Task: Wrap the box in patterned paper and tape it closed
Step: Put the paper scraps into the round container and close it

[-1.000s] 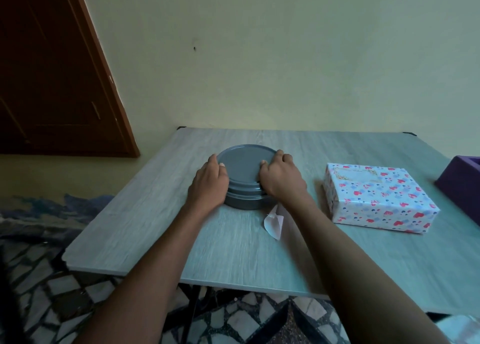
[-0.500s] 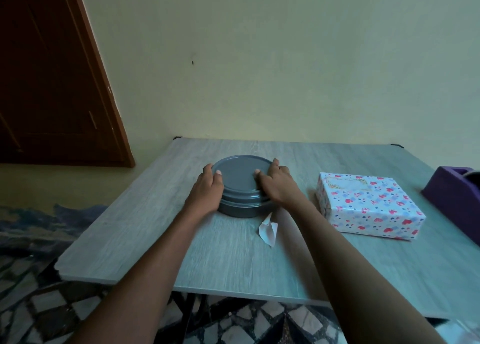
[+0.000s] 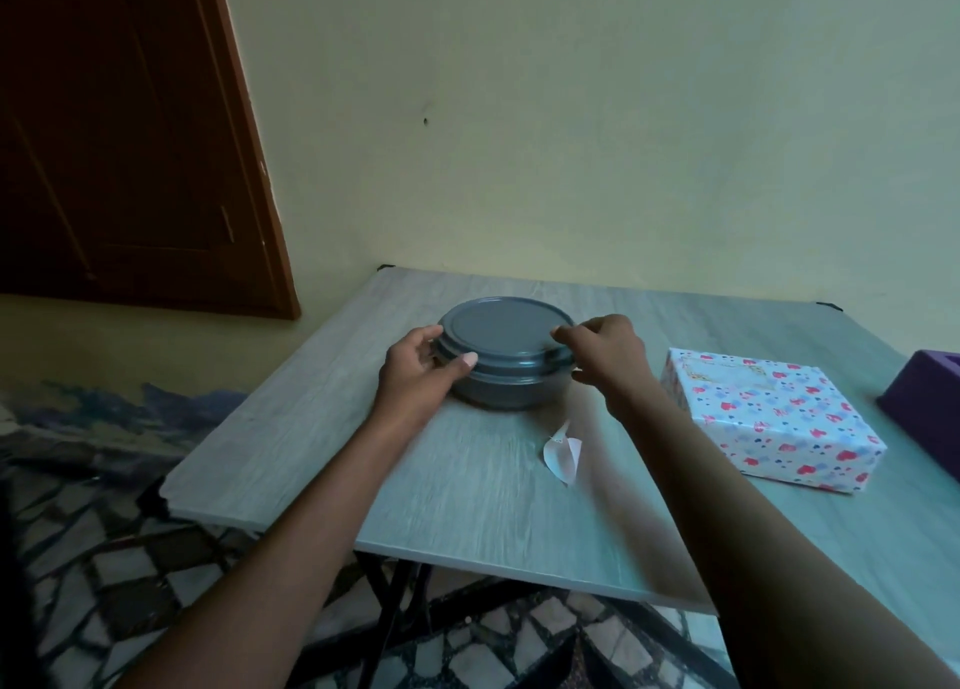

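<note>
A round grey lidded container (image 3: 503,348) stands on the table's far middle. My left hand (image 3: 415,374) grips its left rim, thumb on the lid edge and fingers curled round the side. My right hand (image 3: 605,355) grips the right rim the same way. A box wrapped in white paper with pink and blue hearts (image 3: 769,418) lies flat on the table to the right, apart from both hands.
A small curled scrap of white paper (image 3: 562,454) lies on the grey wood-grain table (image 3: 467,491) in front of the container. A purple object (image 3: 924,402) sits at the right edge. A dark wooden door (image 3: 130,142) and a patterned floor are at the left.
Both hands have shifted from lying over the lid's sides to gripping its rim with fingertips. The view has swung slightly, with the wrapped box still in place.
</note>
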Demonstrator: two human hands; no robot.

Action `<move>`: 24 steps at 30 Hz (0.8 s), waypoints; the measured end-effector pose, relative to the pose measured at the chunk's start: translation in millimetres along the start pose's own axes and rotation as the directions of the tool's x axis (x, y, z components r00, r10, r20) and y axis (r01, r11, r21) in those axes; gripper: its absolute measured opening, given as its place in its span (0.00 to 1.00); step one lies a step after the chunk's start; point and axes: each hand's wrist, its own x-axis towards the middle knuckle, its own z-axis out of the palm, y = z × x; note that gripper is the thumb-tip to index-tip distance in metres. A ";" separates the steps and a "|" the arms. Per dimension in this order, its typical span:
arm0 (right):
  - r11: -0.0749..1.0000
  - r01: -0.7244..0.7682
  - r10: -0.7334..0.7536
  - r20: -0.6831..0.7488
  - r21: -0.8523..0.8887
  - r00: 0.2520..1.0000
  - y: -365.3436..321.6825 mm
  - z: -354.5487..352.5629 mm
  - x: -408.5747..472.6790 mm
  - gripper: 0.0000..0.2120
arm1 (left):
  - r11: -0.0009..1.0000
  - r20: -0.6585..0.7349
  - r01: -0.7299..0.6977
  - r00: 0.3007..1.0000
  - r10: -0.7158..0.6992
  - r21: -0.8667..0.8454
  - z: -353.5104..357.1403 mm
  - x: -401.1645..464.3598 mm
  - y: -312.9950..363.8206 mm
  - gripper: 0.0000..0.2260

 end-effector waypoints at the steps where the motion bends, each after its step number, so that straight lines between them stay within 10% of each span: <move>1: 1.000 0.026 -0.026 0.004 -0.016 1.000 -2.5 4.5 4.5 0.28 | 1.000 0.010 -0.018 1.000 0.018 0.015 -1.6 4.2 1.5 0.31; 8: 0.995 0.082 -0.082 0.014 -0.053 0.997 -22.1 53.0 58.3 0.13 | 0.988 -0.028 -0.117 0.992 0.120 0.097 -16.1 87.2 9.0 0.33; 24: 0.997 0.075 -0.076 0.176 0.010 0.982 -25.0 152.7 194.5 0.12 | 0.977 -0.023 -0.049 0.998 0.055 0.208 -29.5 260.5 -42.2 0.31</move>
